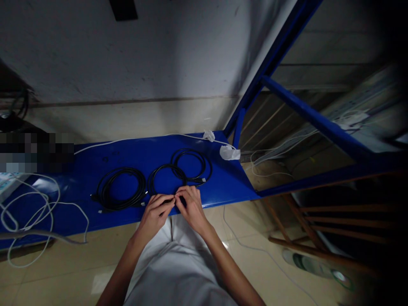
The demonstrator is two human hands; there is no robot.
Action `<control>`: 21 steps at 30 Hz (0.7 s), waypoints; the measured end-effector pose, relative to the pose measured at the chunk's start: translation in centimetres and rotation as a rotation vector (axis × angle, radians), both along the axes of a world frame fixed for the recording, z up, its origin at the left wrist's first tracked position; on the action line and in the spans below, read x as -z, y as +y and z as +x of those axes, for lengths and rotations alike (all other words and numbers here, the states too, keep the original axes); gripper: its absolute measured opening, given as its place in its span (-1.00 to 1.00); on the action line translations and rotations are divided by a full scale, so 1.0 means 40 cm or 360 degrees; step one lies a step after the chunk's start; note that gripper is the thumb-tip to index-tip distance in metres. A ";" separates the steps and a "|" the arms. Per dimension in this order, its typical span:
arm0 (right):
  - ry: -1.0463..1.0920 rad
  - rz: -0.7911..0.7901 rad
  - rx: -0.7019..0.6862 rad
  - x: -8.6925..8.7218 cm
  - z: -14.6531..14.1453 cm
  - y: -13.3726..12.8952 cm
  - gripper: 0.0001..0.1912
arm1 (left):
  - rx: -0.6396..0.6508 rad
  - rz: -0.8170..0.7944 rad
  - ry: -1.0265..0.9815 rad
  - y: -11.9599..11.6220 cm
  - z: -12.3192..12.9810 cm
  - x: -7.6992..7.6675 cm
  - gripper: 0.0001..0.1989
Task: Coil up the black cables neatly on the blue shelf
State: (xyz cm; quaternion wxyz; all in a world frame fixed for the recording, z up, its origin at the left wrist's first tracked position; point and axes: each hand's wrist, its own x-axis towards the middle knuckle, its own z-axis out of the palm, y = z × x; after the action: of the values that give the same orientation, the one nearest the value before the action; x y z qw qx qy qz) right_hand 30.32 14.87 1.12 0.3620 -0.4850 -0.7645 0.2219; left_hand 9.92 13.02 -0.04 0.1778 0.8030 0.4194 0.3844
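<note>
My left hand (158, 209) and my right hand (190, 205) meet at the front edge of the blue table (210, 193), fingertips pinched together. Between them they hold the near side of a coiled black cable (152, 175), whose loop lies on the table beyond my fingers. Another black coil (206, 158) partly overlaps it at the upper right, with a light-coloured plug end near my right hand. To the left of my left hand rests a thicker black coil (142, 182) with its connector ends showing. The exact spot pinched is too small to make out.
White cables (59, 203) lie looped at the left, some hanging over the edge, beside a white power strip (8, 187). A white cord runs along the back to crumpled white paper (229, 153). Blue frame bars (306, 108) rise at the right, near a wooden chair (296, 246).
</note>
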 end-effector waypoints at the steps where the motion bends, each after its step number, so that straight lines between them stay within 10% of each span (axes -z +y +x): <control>1: 0.0009 0.0000 0.0012 0.003 -0.001 0.001 -0.90 | -0.0020 0.0012 0.0058 -0.008 0.004 0.001 -0.64; 11: -0.0154 0.0123 0.0021 0.007 -0.001 -0.003 -0.87 | -0.0138 0.0183 0.0610 -0.058 0.023 0.001 -0.38; 21: -0.0535 0.0260 -0.0518 -0.048 0.061 0.019 -0.60 | 0.0126 0.0300 0.0610 0.002 -0.025 -0.030 -0.48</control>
State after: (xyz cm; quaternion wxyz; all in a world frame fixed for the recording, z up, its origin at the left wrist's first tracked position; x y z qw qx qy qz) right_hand 32.74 15.65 3.04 0.2274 -0.3545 -0.8975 0.1310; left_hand 8.94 13.09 1.17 0.0339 0.8903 0.3757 0.2550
